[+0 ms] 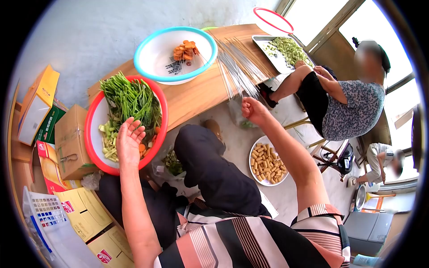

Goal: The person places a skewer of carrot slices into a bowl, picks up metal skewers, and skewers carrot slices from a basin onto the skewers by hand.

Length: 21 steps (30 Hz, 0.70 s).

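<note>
One open left hand (pixel 130 135) hovered by a round red-rimmed white basin (pixel 164 107); the curled right hand (pixel 253 109), grip unclear, needed steadiness near thin silver skewers (pixel 241 73).

Pale-blue wall (pixel 94 31), lt gray floor (pixel 237 149), 1 wood tbl (pixel 184 106), bright windows (pixel 322 18).

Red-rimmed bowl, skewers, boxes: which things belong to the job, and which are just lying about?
Apparently in the job:
- red-rimmed bowl of vegetables, by the left hand
- metal skewers, by the right hand
- orange slices

Apparently just lying about:
- cardboard box
- white basket
</note>
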Motion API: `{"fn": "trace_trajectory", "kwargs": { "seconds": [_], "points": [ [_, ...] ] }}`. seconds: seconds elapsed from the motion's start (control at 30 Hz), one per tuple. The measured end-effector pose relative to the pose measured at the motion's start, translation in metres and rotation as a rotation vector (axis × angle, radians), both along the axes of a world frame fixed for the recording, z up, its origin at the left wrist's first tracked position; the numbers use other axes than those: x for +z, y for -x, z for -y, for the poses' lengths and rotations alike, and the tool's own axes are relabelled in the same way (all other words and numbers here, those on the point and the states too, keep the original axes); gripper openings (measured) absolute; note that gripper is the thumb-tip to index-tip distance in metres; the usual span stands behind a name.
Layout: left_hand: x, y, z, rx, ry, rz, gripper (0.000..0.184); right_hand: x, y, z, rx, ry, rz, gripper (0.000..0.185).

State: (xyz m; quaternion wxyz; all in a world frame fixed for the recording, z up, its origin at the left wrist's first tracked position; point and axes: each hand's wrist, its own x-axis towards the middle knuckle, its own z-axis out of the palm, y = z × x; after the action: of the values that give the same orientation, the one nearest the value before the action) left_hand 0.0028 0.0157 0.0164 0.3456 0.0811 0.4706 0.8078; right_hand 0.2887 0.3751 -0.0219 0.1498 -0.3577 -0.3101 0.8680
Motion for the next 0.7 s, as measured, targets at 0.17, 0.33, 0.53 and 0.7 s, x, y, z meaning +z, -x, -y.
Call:
{"fn": "trace_trajectory", "kwargs": {
  "seconds": [0.17, 0.33, 0.53, 0.7],
  "points": [
    [0.008, -0.005, 0.002, -0.049, 0.066, -0.067, 0.035, 0.052, -0.006, 0.075, 0.123, -0.148, -0.147, 0.017],
    [0.014, -0.012, 0.001, -0.155, 0.030, -0.081, 0.039, 0.119, 0.001, 0.164, 0.281, -0.346, -0.097, 0.013],
    [0.029, -0.015, 0.004, -0.261, -0.081, 0.017, 0.065, 0.148, 0.016, 0.232, 0.728, -0.559, 0.110, 0.011],
    [0.030, -0.008, 0.017, -0.249, -0.189, -0.014, 0.041, 0.136, 0.031, 0.257, 0.900, -0.639, 0.109, 0.016]
  ]
}}
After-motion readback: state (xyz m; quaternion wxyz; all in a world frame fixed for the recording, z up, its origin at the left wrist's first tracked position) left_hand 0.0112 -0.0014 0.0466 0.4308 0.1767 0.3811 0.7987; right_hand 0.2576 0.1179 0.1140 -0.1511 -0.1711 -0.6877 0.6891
